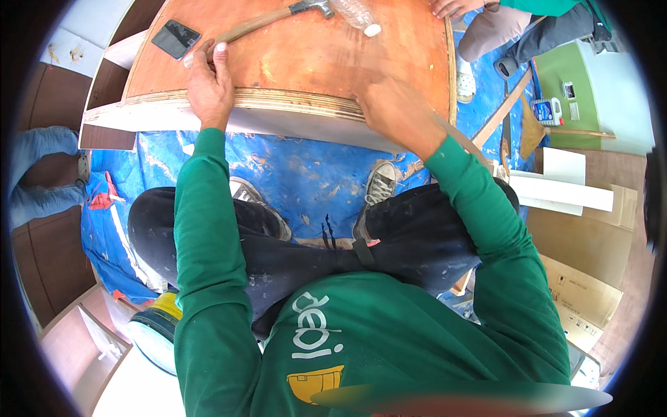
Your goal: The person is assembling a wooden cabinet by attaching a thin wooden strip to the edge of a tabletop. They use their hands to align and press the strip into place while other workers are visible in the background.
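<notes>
Two hands rest flat, holding nothing, on the plywood panel (pixel 299 59): left hand (pixel 208 83) at ten o'clock near the hammer (pixel 271 19), right hand (pixel 396 108) at four; press evenly.

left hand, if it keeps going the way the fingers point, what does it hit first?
Most likely the hammer: the left hand rests on the plywood panel with its fingers pointing away from the person, fingertips at or just short of the wooden handle. The black phone lies slightly left of that line. Contact itself is unclear.
</notes>
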A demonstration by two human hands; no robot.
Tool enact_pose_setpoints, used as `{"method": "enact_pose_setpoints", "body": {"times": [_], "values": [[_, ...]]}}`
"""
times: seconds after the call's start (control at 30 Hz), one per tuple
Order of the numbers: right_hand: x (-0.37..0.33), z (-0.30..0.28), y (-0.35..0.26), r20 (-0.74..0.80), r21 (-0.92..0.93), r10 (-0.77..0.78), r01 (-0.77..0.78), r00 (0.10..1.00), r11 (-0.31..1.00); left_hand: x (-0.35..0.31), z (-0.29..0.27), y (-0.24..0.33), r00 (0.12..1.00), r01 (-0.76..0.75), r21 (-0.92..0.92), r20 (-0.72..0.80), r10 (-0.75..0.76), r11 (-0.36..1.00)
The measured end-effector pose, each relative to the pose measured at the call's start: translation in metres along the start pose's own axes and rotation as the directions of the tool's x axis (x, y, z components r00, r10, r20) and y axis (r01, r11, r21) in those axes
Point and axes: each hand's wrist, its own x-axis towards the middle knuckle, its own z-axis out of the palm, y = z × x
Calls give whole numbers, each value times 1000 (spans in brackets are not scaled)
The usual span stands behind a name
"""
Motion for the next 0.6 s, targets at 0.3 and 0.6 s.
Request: {"method": "enact_pose_setpoints", "body": {"times": [0.3, 0.6], "values": [[-6, 1, -4, 18, -27, 25, -24, 1000, 999, -1, 2, 0, 1000, 1, 44, 10, -2, 999], [3, 4, 2, 41, 18, 69, -70, 997, 997, -1, 2, 1, 1000, 4, 61, 21, -5, 998]]}}
